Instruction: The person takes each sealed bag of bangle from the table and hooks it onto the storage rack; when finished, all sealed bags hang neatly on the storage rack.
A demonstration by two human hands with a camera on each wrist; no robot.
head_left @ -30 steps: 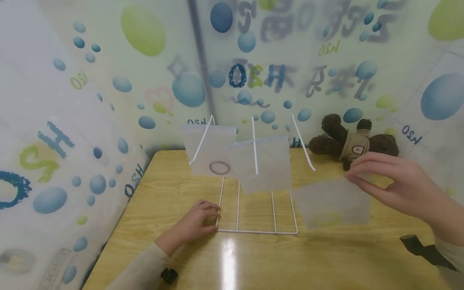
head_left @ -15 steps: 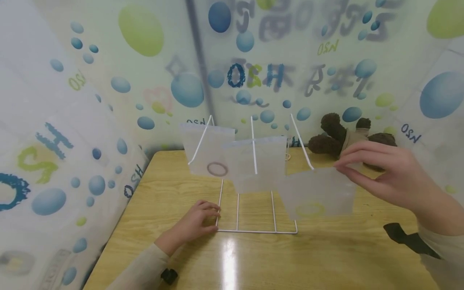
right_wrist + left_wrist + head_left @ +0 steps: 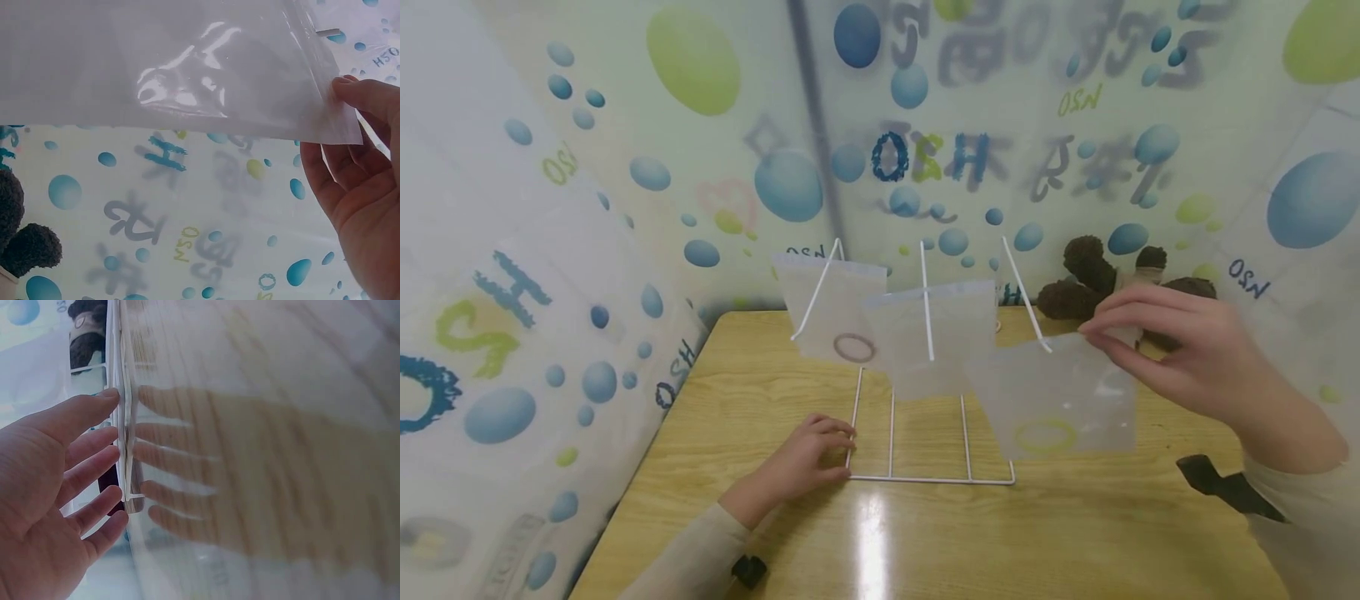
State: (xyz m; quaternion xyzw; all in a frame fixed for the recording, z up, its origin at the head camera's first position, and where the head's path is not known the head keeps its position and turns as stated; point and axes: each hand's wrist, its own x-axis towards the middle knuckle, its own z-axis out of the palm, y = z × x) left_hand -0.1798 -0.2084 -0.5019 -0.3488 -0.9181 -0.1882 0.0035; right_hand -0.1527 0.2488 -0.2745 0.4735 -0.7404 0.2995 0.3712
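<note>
My right hand (image 3: 1180, 354) pinches the upper right corner of a translucent plastic bag (image 3: 1060, 387) marked with a yellow ring. The bag's top edge overlaps the tip of the right hook in the head view. In the right wrist view, thumb and fingers hold the bag's corner (image 3: 340, 119), and a hook tip (image 3: 328, 32) shows beside it. A white wire rack (image 3: 932, 480) stands on the table, its three hooks angled up. One bag with a dark ring (image 3: 831, 308) hangs on the left hook, another bag (image 3: 940, 346) on the middle one. My left hand (image 3: 805, 454) touches the rack's base with its fingertips.
A dark brown plush toy (image 3: 1086, 267) lies against the back wall, right of the rack. Patterned sheeting (image 3: 737, 167) encloses the wooden table (image 3: 722, 375) at the back and sides. A small ring (image 3: 997, 326) shows behind the right hook.
My right hand has brought its bag left and up to the right hook's tip. The left hand and the two hanging bags stay in place.
</note>
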